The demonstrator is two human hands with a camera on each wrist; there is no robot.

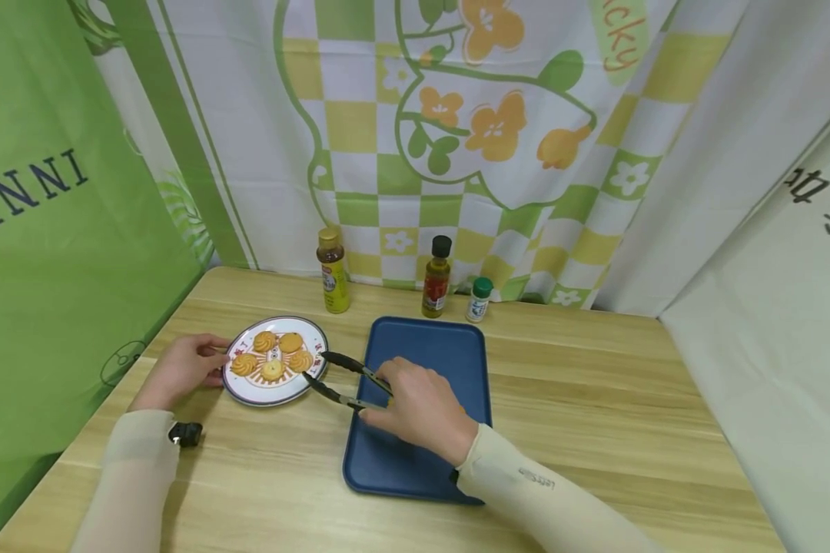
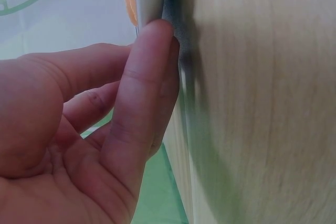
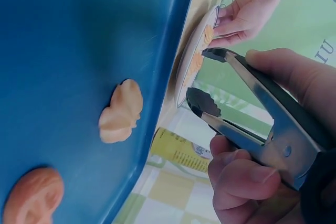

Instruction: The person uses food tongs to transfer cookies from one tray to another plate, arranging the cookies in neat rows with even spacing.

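closing softly around the nearest cookie [image 1: 300, 361] is advised for the parted tongs [image 1: 350, 365] held in the right hand [image 1: 422, 403], while the plate [image 1: 268, 396] is pinched by the left hand [image 1: 185, 369].

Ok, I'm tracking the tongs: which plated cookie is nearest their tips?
The rightmost cookie on the plate, head view; the other four cookies lie farther left.

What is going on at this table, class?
A person's right hand, above a blue tray, holds tongs that are open, gripping nothing, and reach to the edge of a plate with five cookies. The left hand holds the plate's rim. In the right wrist view, two more cookies lie on the tray.
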